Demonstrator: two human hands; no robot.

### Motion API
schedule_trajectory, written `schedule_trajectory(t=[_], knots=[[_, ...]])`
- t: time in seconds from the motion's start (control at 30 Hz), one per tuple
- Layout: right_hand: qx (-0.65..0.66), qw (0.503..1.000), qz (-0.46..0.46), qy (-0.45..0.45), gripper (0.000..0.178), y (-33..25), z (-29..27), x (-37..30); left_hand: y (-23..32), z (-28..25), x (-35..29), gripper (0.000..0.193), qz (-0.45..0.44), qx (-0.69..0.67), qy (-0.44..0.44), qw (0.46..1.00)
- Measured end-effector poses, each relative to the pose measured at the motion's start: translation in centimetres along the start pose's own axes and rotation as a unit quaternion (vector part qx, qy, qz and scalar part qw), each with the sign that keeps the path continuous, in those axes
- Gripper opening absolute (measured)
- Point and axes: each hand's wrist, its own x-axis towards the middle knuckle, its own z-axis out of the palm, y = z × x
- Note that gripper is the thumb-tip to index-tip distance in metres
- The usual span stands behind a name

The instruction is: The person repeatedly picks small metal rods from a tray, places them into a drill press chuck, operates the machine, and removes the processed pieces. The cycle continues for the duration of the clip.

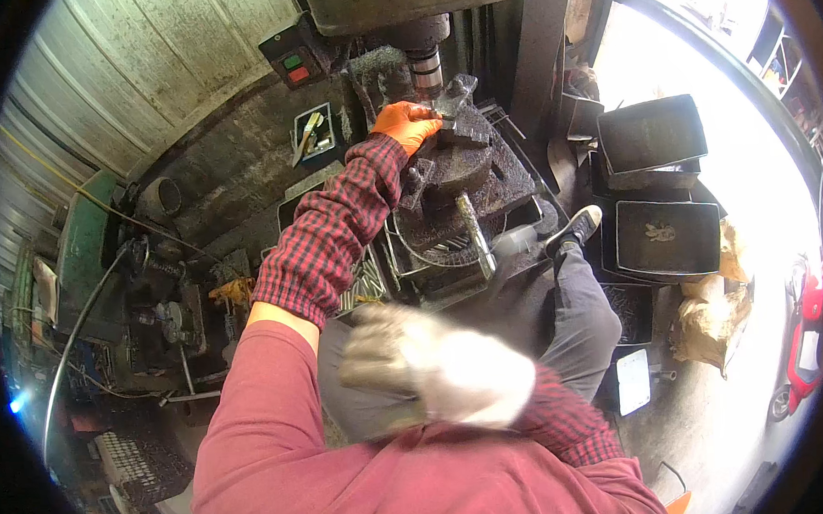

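My left hand [408,127], in an orange glove, reaches out to the drill press vise [462,163]. Its fingers pinch a small metal piece [449,124] at the vise, just below the chuck [426,71]; the piece's exact shape is too small to tell. Over my lap, my right hand [388,354] wears a pale work glove and is smeared by motion, so its fingers and anything in them cannot be made out. A metal lever [476,236] sticks out from the vise toward me.
A switch box [295,60] with green and red buttons hangs left of the drill head. Below it sits a small tray [314,133] of tools. Black bins [668,237] stand at the right, beside a paper sack [713,322]. Machinery [171,313] and cables crowd the left.
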Motion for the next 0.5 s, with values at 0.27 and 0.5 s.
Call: schedule_trajectory(t=[0.27,0.5], knots=[[-0.431,0.894,0.098,0.068,0.045,-2.3,-7.0,-0.2,0.3,0.0,-0.4,0.025,0.001,0.001,0.011,1.000],[-0.586,0.785,0.172,0.108,0.023,0.4,-9.6,-1.8,2.0,-1.2,-3.9,0.055,0.039,-0.015,0.080,0.996]])
